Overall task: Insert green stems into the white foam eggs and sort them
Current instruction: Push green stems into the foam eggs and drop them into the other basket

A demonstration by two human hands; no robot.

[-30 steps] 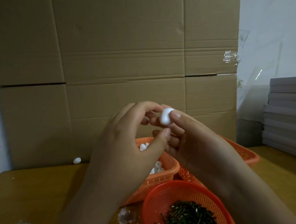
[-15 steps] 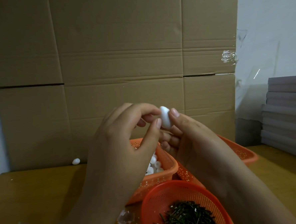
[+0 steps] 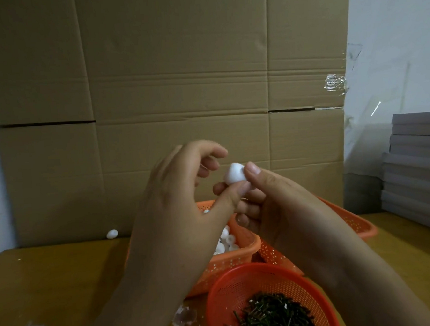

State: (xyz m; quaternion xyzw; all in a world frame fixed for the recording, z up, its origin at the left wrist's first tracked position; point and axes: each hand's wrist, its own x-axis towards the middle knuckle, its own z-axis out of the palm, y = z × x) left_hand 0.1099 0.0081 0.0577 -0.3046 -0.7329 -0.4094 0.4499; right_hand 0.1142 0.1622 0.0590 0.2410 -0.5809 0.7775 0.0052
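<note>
1. right hand (image 3: 281, 199) pinches egg (image 3: 234, 173) above the baskets.
2. left hand (image 3: 186, 197) thumb touches egg, fingers curled, apparently empty.
3. stems (image 3: 271, 315) lie in front basket (image 3: 224, 290).

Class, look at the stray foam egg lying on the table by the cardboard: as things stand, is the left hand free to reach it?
Probably not yet. The left hand is raised, touching the foam egg that the right hand pinches. The stray egg itself lies unobstructed.
</note>
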